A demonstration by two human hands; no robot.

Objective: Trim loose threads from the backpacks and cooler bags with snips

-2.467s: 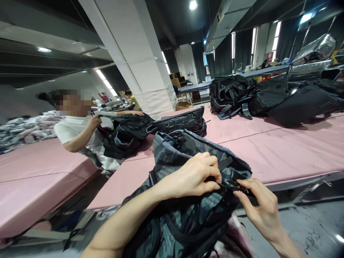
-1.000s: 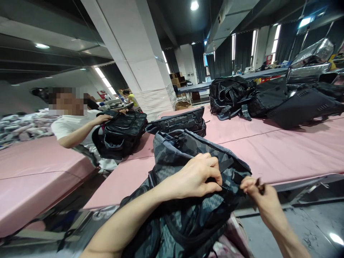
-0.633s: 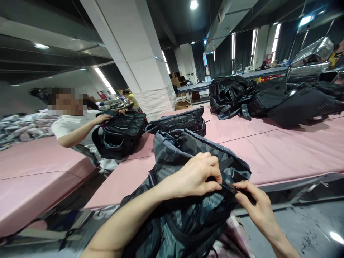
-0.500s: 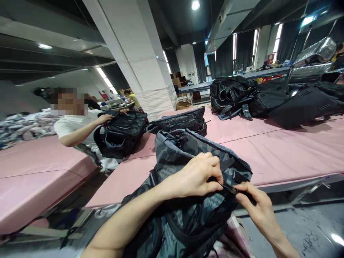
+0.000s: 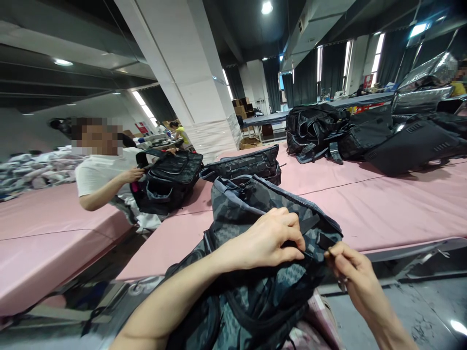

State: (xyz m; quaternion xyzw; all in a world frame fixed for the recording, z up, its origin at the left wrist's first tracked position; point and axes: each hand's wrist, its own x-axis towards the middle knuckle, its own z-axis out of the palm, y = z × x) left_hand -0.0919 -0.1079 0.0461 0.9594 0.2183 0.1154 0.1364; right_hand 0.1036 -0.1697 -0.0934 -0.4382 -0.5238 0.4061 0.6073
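Observation:
A dark camouflage backpack (image 5: 233,214) leans against the pink table edge, in front of me. My left hand (image 5: 279,238) is closed on the fabric near its right side, fingertips pinching by a dark strap. Beside a black patch at the bag's right corner is my right hand (image 5: 348,267), thumb and finger pinched together at the edge. A small shiny metal piece shows under its fingers; whether these fingers grip it or the fabric is unclear.
On the pink table (image 5: 383,209) lie a flat camouflage bag (image 5: 244,165), a bag pile (image 5: 314,129) and black panels (image 5: 416,146). At left, a person in a white shirt (image 5: 95,177) handles another black bag (image 5: 171,177). A white pillar (image 5: 182,73) stands behind.
My right hand has moved slightly right and up, away from the dark strap between my hands. My left hand stays put. The other person's hand has slid lower on their bag.

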